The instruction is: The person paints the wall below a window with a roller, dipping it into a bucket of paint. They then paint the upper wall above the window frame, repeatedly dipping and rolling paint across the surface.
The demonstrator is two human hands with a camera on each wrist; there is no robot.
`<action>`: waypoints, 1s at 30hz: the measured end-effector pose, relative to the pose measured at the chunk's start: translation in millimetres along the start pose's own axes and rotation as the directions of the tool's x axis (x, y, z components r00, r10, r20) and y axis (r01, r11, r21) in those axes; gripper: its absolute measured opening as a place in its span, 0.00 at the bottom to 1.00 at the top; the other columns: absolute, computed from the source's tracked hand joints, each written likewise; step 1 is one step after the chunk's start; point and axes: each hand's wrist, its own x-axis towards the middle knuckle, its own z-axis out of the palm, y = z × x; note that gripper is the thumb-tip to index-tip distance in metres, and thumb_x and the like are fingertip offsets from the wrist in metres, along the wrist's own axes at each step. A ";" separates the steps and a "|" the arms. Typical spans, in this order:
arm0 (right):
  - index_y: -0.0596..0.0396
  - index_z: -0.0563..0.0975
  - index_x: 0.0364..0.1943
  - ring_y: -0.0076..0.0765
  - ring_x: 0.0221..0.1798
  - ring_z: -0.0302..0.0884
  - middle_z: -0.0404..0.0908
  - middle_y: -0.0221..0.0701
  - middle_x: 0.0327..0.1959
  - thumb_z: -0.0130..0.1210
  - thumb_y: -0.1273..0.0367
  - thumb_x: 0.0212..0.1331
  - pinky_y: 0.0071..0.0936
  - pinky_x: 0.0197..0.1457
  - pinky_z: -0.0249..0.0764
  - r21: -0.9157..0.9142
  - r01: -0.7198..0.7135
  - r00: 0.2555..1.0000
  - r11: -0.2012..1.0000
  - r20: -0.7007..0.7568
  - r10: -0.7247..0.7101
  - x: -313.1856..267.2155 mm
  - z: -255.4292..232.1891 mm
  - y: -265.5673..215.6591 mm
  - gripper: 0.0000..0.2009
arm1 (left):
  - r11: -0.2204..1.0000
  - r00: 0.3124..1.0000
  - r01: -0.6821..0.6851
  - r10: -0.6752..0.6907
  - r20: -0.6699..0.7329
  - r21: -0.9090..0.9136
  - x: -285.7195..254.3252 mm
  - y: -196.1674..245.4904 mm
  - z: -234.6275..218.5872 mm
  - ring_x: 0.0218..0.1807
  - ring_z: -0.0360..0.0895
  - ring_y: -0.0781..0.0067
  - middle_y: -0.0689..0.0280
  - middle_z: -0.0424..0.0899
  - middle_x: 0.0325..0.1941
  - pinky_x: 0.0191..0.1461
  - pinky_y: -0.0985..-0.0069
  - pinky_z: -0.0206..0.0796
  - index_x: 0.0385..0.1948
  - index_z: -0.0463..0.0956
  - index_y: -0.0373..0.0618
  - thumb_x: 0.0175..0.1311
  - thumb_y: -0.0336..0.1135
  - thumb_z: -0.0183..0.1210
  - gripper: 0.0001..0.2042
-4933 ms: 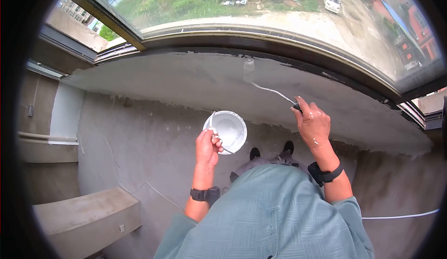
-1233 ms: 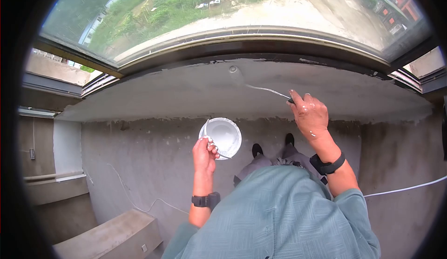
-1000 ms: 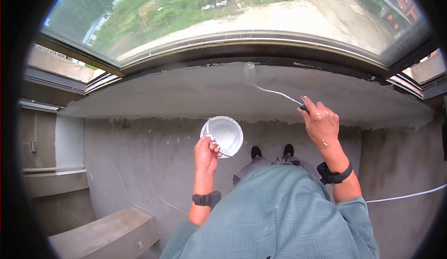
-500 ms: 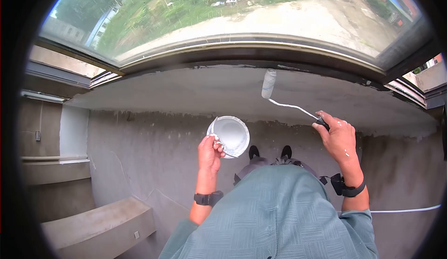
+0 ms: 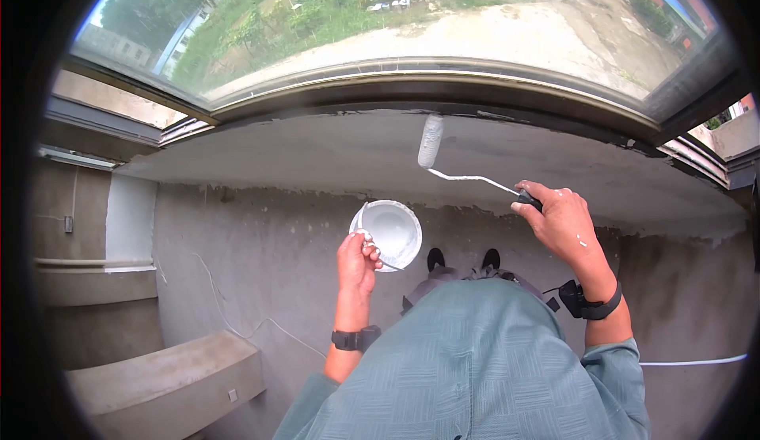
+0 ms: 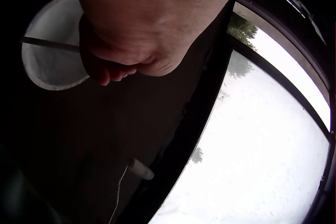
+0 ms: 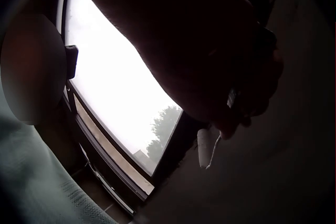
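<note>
My right hand (image 5: 564, 222) grips the black handle of a paint roller (image 5: 430, 141). Its white sleeve lies over the pale painted wall (image 5: 317, 147), just below the dark window frame. In the right wrist view the hand is a dark shape, with the roller (image 7: 203, 148) showing past the fingers. With curled, paint-spotted fingers, my left hand (image 5: 358, 262) holds the bail handle (image 5: 361, 217) of a white bucket (image 5: 416, 238). White paint coats the bucket's inside. The left wrist view shows the bucket (image 6: 52, 71) beside that hand and the roller (image 6: 140, 169) farther off.
A wide window (image 5: 443, 36) spans the top. At lower left a concrete ledge (image 5: 166, 373) juts out, with a thin cord (image 5: 214, 297) near it. A white pipe or cable (image 5: 693, 361) runs at right. The person's shoes (image 5: 491, 259) stand right of the bucket.
Over the last second the roller swept right along the wall, then back left, the right hand following. The left hand keeps its hold on the bucket's handle, and the bucket shifts only slightly.
</note>
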 end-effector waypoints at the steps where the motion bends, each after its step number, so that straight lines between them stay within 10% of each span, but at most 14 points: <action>1: 0.50 0.84 0.51 0.56 0.38 0.83 0.86 0.42 0.30 0.63 0.59 0.63 0.47 0.45 0.78 0.004 0.005 1.000 1.000 0.010 -0.005 2.5 0.9 -3.3 0.16 | 1.000 1.000 -0.002 0.002 0.000 0.000 -0.1 0.8 -1.2 0.21 0.68 0.80 0.76 0.66 0.18 0.20 0.76 0.61 0.31 0.71 0.49 0.73 0.37 0.52 0.08; 20: 0.54 0.85 0.45 0.57 0.41 0.82 0.85 0.46 0.31 0.64 0.61 0.61 0.46 0.48 0.76 0.017 -0.125 0.983 0.992 0.139 0.122 -0.2 -35.7 -42.5 0.14 | 1.000 1.000 0.004 -0.004 0.026 -0.009 8.8 12.3 -6.9 0.20 0.68 0.80 0.76 0.66 0.18 0.20 0.76 0.61 0.31 0.71 0.48 0.72 0.35 0.52 0.07; 30: 0.53 0.86 0.42 0.51 0.38 0.81 0.82 0.40 0.30 0.68 0.62 0.55 0.44 0.44 0.76 -0.213 -0.051 0.993 0.976 -0.116 0.027 -16.6 -64.5 -17.4 0.14 | 1.000 0.999 0.023 -0.023 0.026 -0.004 12.2 8.4 -15.1 0.22 0.68 0.80 0.77 0.66 0.18 0.22 0.76 0.62 0.31 0.70 0.52 0.73 0.37 0.52 0.08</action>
